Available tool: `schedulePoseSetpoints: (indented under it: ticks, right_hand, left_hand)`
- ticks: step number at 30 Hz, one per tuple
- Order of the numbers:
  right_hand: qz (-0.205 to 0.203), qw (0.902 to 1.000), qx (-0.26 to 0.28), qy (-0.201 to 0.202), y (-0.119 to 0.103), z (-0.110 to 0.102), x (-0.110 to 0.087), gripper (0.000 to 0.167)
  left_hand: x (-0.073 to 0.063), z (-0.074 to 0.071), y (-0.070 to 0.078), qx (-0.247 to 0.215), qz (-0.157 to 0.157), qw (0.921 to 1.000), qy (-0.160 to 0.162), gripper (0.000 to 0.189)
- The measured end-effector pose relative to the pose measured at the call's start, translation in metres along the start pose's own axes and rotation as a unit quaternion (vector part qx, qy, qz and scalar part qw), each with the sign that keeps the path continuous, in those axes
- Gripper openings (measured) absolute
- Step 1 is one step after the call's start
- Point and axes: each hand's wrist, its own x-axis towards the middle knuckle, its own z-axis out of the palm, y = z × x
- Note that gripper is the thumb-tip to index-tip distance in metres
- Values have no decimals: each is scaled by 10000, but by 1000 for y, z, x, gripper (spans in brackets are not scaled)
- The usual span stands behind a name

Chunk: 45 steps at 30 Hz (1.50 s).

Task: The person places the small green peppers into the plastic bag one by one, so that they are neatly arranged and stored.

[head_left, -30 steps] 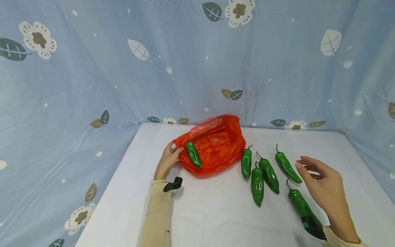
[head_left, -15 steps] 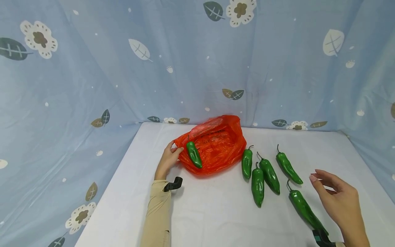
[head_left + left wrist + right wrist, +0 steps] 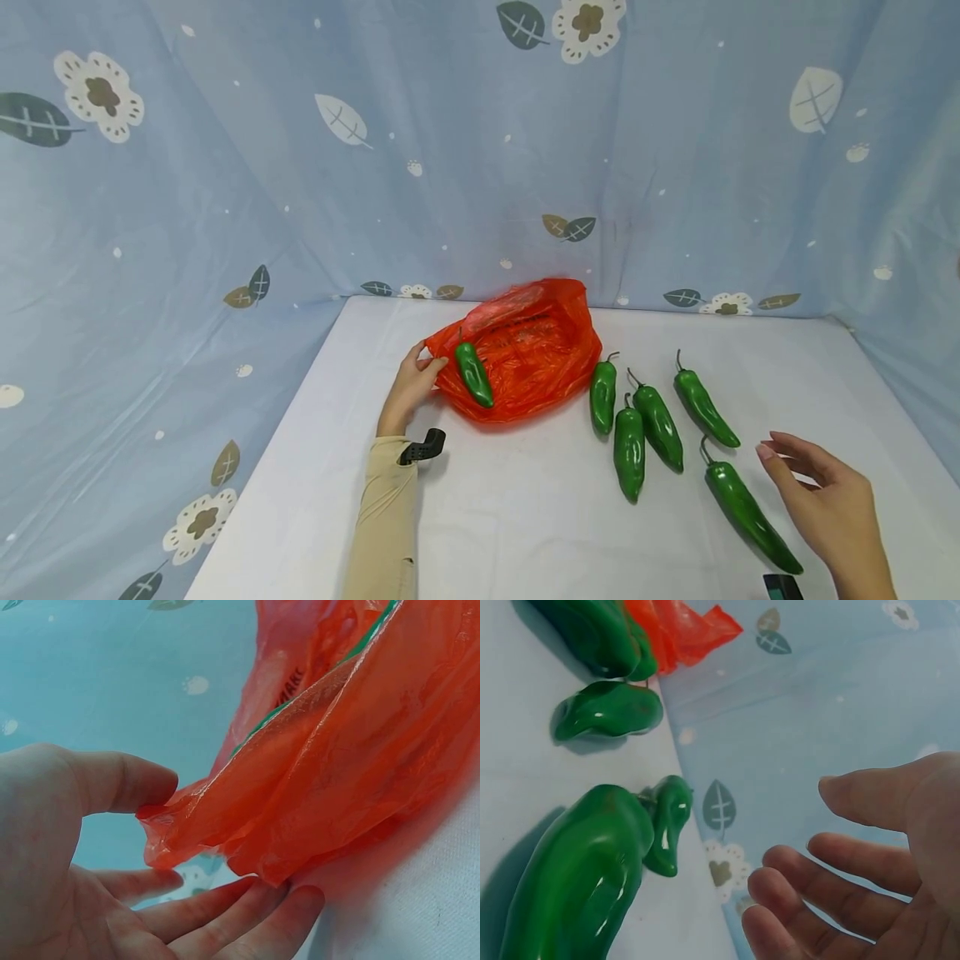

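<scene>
A red plastic bag (image 3: 540,367) lies with its mouth spread at the back of the table. My left hand (image 3: 408,387) holds the bag's left edge; in the left wrist view, the thumb (image 3: 127,782) is on top of the film and the fingers are beneath it. One green pepper (image 3: 474,375) rests in the bag near that edge. Several more green peppers (image 3: 660,429) lie to the right of the bag. My right hand (image 3: 828,504) hovers right of the nearest pepper (image 3: 750,517), fingers loosely bent and apart from the thumb, with nothing in it.
The white table (image 3: 510,517) ends at a blue patterned curtain (image 3: 450,167) behind and at both sides. Closest to the bag's right side is a pepper (image 3: 602,396) with its stem pointing away.
My right hand has drawn back to the right and toward the near side, off the nearest pepper. The left hand, the bag and the peppers stay where they were.
</scene>
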Motion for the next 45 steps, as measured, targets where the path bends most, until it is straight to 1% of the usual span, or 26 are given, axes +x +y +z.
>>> schedulePoseSetpoints:
  ticks: [4, 8, 15, 19, 24, 29, 32, 37, 40, 45]
  right_hand:
    - [71, 9999, -37, -116, 5, 0, 0, 52]
    - [54, 9997, -78, -233, 11, -3, 0, 52]
    - [109, 9992, -158, -341, 19, -1, 0, 53]
    - [237, 9976, -271, -588, 22, 0, 0, 57]
    - [303, 9944, -470, -897, 29, 2, -2, 59]
    - [649, 9883, -544, -1269, 33, 7, -2, 63]
    - [767, 9840, -654, -1467, 36, 9, -1, 64]
    - [745, 9788, -810, -1730, 41, 13, 0, 63]
    - [583, 9763, -860, -1898, 44, 12, -1, 60]
    - [335, 9686, -950, -2273, 47, 10, -1, 66]
  left_hand:
    - [1, 1, -1, 20, -8, 10000, 6, 73]
    - [2, 1, 0, 0, -2, 10000, -2, 73]
    - [3, 1, 0, -17, -24, 10000, 5, 74]
    - [2, 0, -1, -32, -24, 10000, 17, 74]
    - [0, -1, -1, -3, -86, 10000, 8, 74]
    - [1, 0, 0, -29, -51, 10000, -1, 74]
    - [1, 0, 1, -69, -37, 10000, -12, 74]
    - [1, 0, 1, -51, -36, 10000, -10, 75]
    - [1, 0, 2, -85, -18, 10000, -12, 74]
    - [1, 0, 2, -97, -38, 9999, -12, 74]
